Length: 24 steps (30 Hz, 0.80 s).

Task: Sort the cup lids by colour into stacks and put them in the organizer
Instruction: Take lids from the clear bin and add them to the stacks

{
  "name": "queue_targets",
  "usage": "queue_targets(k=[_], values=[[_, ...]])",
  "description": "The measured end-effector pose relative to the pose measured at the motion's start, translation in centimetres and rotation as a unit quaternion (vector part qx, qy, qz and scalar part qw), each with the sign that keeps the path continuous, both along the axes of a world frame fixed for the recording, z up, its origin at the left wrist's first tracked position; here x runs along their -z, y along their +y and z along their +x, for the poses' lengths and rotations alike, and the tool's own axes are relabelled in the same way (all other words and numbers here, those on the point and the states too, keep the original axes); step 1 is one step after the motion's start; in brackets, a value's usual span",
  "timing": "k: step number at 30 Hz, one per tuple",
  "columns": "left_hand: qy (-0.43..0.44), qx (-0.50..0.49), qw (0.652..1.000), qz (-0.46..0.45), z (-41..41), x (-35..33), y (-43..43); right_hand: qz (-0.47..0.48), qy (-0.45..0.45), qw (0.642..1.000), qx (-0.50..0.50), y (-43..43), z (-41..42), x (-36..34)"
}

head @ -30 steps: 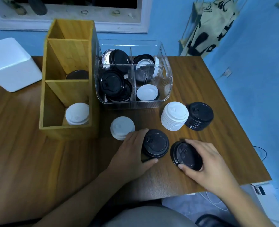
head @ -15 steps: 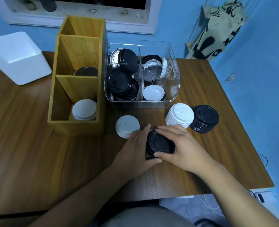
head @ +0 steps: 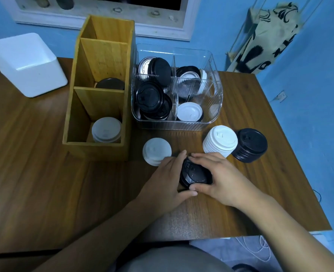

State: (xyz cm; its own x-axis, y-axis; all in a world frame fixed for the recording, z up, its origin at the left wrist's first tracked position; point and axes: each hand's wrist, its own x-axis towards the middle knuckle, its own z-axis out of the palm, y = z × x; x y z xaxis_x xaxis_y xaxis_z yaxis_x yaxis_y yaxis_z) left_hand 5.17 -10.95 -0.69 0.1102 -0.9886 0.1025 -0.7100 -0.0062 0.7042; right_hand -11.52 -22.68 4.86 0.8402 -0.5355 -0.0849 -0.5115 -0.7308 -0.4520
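Note:
Both hands close around a small stack of black lids (head: 194, 174) on the wooden table (head: 34, 173): my left hand (head: 167, 180) grips its left side, my right hand (head: 224, 180) its right side and top. A short white stack (head: 156, 151) lies just left of my left fingers. A taller white stack (head: 220, 140) and a black stack (head: 250, 144) stand side by side to the right. The wooden organizer (head: 97, 91) holds white lids (head: 106, 129) in its near compartment and black lids (head: 110, 84) in the middle one.
A clear plastic bin (head: 215, 107) behind the stacks holds several loose black and white lids. A white box (head: 26, 63) sits at the far left. The table's right edge drops off beside a blue wall; cables lie on the floor below.
My right hand carried its black lids leftward onto the black lids under my left hand. Both hands now press on the joined stack.

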Motion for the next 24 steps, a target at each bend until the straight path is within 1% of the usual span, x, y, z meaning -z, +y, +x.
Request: queue_targets(k=[5,7,10,15,19,24], values=[[-0.006,0.005,1.0,-0.004,0.0,-0.3,0.1,-0.014,0.037,0.999,-0.01,0.8,0.6,-0.4],[-0.001,0.006,1.0,-0.004,0.1,-0.4,0.1,-0.016,0.035,0.999,-0.004,1.3,1.1,-0.2],[0.007,0.005,1.0,0.002,0.1,-0.5,0.1,-0.013,0.008,0.999,0.042,1.2,1.2,0.0],[-0.004,0.005,1.0,0.008,0.1,-0.3,0.1,0.005,-0.021,0.998,0.052,1.0,0.2,-0.2],[0.002,-0.002,1.0,0.004,-0.1,-0.5,0.2,0.071,-0.086,0.987,0.117,1.1,-0.5,-0.7],[0.018,0.014,1.0,0.001,0.1,-0.6,0.2,0.121,-0.134,0.975,0.128,1.9,-1.2,-0.2]])
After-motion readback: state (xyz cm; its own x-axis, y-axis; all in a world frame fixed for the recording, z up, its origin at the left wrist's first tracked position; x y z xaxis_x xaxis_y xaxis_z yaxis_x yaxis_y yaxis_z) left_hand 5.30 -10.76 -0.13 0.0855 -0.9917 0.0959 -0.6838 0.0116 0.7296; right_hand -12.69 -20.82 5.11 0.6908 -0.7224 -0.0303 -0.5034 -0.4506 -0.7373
